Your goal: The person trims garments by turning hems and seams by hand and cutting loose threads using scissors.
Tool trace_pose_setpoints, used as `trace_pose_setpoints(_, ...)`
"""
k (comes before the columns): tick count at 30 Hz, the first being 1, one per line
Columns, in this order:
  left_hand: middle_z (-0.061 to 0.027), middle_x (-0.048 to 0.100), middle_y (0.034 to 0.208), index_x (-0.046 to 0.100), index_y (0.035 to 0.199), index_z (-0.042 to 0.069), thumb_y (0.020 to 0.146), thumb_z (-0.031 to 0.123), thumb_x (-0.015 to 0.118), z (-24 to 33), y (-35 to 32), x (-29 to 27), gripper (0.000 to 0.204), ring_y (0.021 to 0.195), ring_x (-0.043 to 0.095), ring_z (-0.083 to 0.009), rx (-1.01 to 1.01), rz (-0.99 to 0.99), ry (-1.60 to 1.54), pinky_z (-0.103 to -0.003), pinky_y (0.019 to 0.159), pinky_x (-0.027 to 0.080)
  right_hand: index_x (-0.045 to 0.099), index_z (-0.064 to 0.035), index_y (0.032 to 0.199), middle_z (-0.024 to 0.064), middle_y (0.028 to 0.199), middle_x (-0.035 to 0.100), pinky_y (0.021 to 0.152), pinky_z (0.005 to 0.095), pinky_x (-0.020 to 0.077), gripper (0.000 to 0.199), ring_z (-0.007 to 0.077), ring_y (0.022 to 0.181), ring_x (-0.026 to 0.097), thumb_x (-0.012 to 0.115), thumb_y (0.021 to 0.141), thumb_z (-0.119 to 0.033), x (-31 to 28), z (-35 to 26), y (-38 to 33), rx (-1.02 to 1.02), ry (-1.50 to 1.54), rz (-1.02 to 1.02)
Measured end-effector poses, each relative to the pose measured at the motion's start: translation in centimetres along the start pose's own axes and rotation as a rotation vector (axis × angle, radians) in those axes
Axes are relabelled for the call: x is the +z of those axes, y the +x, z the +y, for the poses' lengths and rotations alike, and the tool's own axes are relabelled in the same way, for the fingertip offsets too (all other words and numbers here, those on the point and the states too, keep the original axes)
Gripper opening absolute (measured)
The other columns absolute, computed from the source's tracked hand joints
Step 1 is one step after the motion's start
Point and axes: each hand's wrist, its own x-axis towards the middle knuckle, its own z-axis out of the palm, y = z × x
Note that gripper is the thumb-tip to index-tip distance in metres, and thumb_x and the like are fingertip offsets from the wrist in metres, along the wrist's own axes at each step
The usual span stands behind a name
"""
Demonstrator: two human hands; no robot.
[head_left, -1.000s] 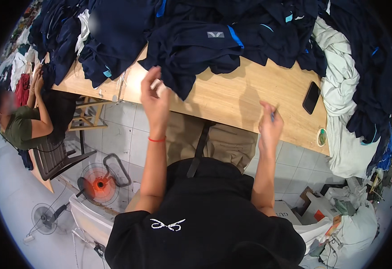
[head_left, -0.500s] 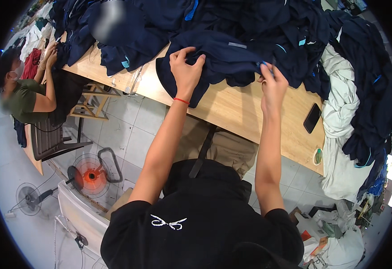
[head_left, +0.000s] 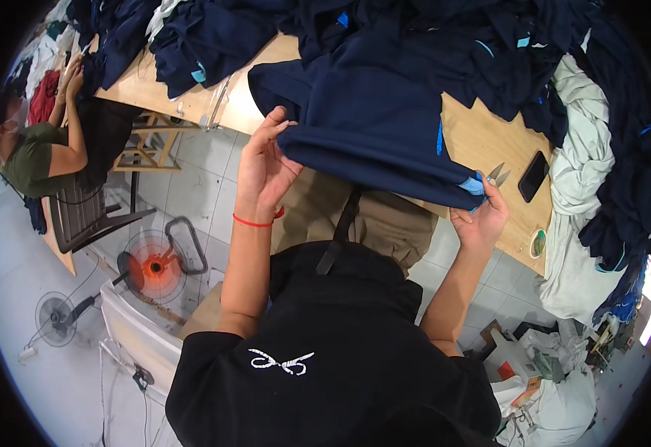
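A navy blue garment (head_left: 377,119) is stretched between my two hands over the table's front edge, its near edge folded over. My left hand (head_left: 266,160), with a red cord at the wrist, pinches the fold's left end between thumb and fingers. At the right end, my right hand (head_left: 482,212) grips the corner, where a light blue trim (head_left: 472,185) shows. Metal blades of small scissors (head_left: 498,175) stick up just beyond the right fingers. Their handles are hidden, so whether that hand also holds them is unclear.
Navy garments (head_left: 504,59) heap along the table's far side. A black phone (head_left: 534,176) lies at the right, beside bunched white cloth (head_left: 582,149). Another person (head_left: 42,160) sits at the left. Fans (head_left: 155,268) and a plastic bin (head_left: 135,328) stand at lower left.
Both hands have drawn the garment toward me, off the heap, and spread it wider. My left hand has moved left and nearer; my right hand has moved right and nearer. The scissor blades now show.
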Motion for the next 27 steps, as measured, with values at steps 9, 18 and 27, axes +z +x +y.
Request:
trace_pose_setpoints(9,-0.0109,0.059,0.098,0.054,0.135,-0.002,0.094,0.005,0.054,0.7,-0.8,-0.7,0.042,0.093,0.062,-0.0247,0.122,-0.019,0.105,-0.042,0.095,0.054,0.06,-0.0047,0.096,0.0036,0.078,0.06,0.041,0.024,0.0317,0.012,0.0093,0.057,0.05,0.06,0.102,-0.016,1.7,1.1,-1.1,-0.126,-0.24,-0.107)
trace_pose_setpoints(18,-0.0066,0.064,0.09,0.054,0.127,0.001,0.102,0.003,0.052,-0.5,-1.1,-0.5,0.026,0.089,0.067,-0.0168,0.109,-0.13,0.141,-0.036,0.092,0.058,0.072,0.0029,0.102,-0.0027,0.081,0.059,0.044,0.0185,0.0247,0.009,0.0006,0.059,0.043,0.067,0.104,-0.004,6.4,4.9,-2.6,-0.146,-0.46,-0.011)
trace_pose_setpoints(27,-0.0027,0.071,0.11,0.07,0.135,-0.003,0.094,-0.009,0.073,-4.4,-1.8,2.2,0.041,0.097,0.067,-0.0067,0.131,-0.107,0.631,-0.021,0.087,0.055,0.076,0.0055,0.111,-0.0011,0.084,0.062,0.048,0.0227,0.0239,0.015,0.0023,0.056,0.039,0.069,0.106,-0.007,7.5,6.8,-2.3,-0.143,-0.542,-0.062)
